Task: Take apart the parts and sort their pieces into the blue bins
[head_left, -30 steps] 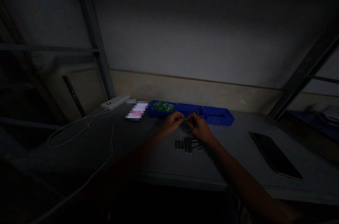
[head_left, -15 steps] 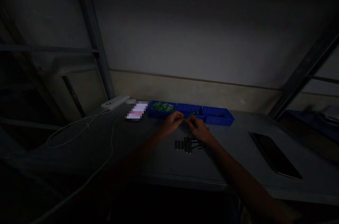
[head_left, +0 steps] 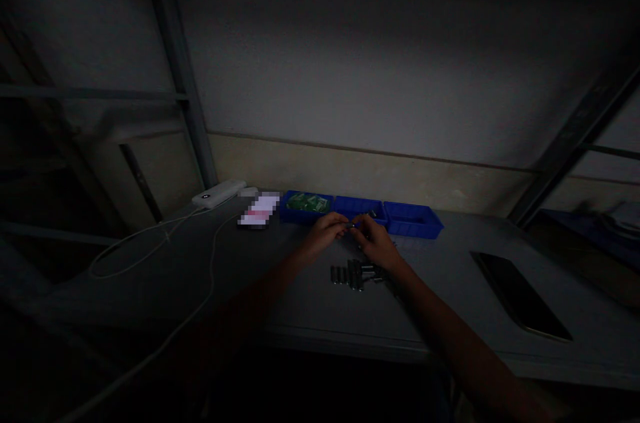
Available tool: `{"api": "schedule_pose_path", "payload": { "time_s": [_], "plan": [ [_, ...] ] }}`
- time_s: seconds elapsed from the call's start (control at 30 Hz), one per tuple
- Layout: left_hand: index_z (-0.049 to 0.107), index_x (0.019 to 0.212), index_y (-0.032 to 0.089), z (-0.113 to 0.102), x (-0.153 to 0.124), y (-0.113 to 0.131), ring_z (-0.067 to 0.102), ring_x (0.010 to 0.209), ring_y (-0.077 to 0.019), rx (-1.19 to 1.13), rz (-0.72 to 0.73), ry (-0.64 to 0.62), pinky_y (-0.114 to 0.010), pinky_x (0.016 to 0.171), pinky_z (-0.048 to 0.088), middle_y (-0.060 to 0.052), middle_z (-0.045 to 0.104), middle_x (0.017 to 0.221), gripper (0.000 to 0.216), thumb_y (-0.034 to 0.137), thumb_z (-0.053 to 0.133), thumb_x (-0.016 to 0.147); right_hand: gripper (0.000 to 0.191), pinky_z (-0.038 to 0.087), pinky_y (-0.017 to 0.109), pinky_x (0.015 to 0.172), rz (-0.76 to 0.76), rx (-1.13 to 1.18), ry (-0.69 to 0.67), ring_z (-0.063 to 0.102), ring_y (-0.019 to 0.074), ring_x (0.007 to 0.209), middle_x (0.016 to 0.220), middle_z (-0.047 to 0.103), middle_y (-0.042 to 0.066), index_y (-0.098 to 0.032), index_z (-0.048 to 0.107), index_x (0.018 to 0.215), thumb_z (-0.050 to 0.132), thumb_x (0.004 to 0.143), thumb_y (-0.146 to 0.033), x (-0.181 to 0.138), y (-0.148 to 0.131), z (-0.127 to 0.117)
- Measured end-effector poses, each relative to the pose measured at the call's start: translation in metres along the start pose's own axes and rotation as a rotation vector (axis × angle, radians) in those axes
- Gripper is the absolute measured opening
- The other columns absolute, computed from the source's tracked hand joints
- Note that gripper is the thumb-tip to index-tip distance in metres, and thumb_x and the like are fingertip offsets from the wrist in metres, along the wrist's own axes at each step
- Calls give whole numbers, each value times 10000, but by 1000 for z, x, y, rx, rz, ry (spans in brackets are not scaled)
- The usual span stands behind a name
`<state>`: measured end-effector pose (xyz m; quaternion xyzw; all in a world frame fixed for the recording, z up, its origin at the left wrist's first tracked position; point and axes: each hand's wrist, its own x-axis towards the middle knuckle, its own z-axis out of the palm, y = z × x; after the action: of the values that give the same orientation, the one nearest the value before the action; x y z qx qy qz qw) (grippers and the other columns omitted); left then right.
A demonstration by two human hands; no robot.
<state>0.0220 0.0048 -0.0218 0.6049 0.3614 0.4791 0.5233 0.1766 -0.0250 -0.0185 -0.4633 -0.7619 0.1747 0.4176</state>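
Note:
My left hand (head_left: 325,234) and my right hand (head_left: 375,243) meet just in front of the middle blue bin (head_left: 360,203). Both are closed, fingertips pinched on a small dark metal piece (head_left: 351,226) between them; the dim light hides its exact kind. Below the hands, several short shiny metal cylinders (head_left: 355,274) lie grouped on the grey table (head_left: 310,303), some side by side. A few small metal parts (head_left: 372,214) show inside the middle bin, partly hidden by my right hand.
Left of the middle bin stands a blue bin (head_left: 305,215) with green packets (head_left: 309,202); another blue bin (head_left: 413,220) stands to the right. A lit phone (head_left: 260,210), a white power bank (head_left: 219,194) with a cable (head_left: 211,263), and a dark tablet-like device (head_left: 520,293) lie on the table.
My fingertips have turned a little, and the small metal piece between them shows more clearly. My right hand's fingers have shifted slightly; the cylinders and bins stay put.

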Motion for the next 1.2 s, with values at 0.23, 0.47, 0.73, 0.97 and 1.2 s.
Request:
{"api": "schedule_pose_path", "payload": {
  "time_s": [0.23,0.47,0.73,0.97,1.2],
  "plan": [
    [560,756,153,3,-5,10,491,620,-99,57,26,27,-223,604,378,24,544,654,96,163,554,661,343,346,245,582,90,5,-46,484,133,621,658,527,-1,-178,512,736,307,882,-411,0,-2,3],
    [558,744,155,1,-5,9,483,619,-102,108,34,8,-227,608,367,30,530,639,105,146,520,647,298,340,234,573,55,54,-70,462,119,603,645,503,-12,-163,525,765,376,853,-404,0,-2,5],
    [563,764,152,1,-3,6,480,602,-93,-2,-25,15,-219,588,359,31,532,645,158,124,522,614,168,327,226,529,-13,40,-21,449,112,545,596,487,-27,-165,508,821,456,813,-324,-1,1,6],
    [572,746,138,0,-2,5,488,582,-87,-97,-86,6,-223,582,361,26,538,634,135,124,522,621,158,330,227,525,-36,-32,-19,451,115,542,588,476,-33,-169,515,892,470,805,-292,0,-3,2],
    [560,757,141,-1,-4,9,507,625,-95,-96,-24,39,-232,626,385,20,546,669,136,139,549,622,260,334,231,538,78,43,-18,458,116,564,622,496,-28,-169,523,859,425,835,-409,-1,-3,3]
  ]
}}
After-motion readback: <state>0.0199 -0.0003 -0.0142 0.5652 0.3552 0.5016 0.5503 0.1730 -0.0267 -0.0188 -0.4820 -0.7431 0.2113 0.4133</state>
